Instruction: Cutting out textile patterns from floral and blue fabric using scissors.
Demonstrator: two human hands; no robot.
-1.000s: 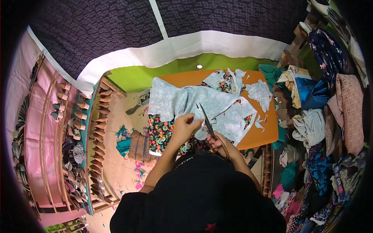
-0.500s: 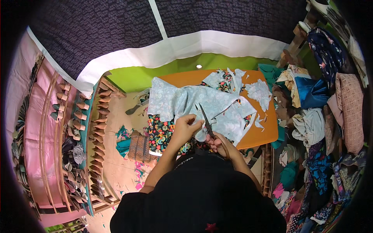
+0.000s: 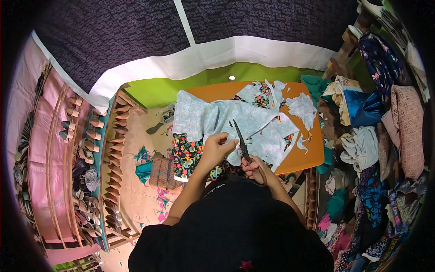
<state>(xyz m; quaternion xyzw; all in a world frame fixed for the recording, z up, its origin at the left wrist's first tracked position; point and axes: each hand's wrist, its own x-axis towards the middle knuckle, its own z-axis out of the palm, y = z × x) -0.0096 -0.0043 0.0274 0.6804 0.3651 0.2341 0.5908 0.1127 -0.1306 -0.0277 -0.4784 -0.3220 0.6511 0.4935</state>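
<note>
My right hand [image 3: 256, 168] grips a pair of scissors [image 3: 243, 144] by the handles, blades pointing away from me and tips slightly apart. Close to the blades, my left hand [image 3: 217, 149] is closed in a pinch on a small pale piece of cloth [image 3: 234, 157] that hangs below its fingertips. Beneath both hands lies a larger fabric [image 3: 213, 119], its pale reverse side up. The fabric's dark, colourful floral face [image 3: 183, 156] shows along its left and lower parts. Whether the pinched piece joins the larger fabric cannot be made out.
An orange table [image 3: 316, 149] bears the fabric and several pale scraps [image 3: 302, 109]. Piled cloths [image 3: 362, 145] crowd the right side. Racks of wooden shoe forms [image 3: 117, 156] stand at the left. A dark patterned curtain [image 3: 136, 41] hangs beyond the table, and scraps litter the tiled floor [image 3: 138, 201].
The scissors have shifted slightly in my right hand, and the gap between their tips looks a little narrower. My left hand stays almost in place.
</note>
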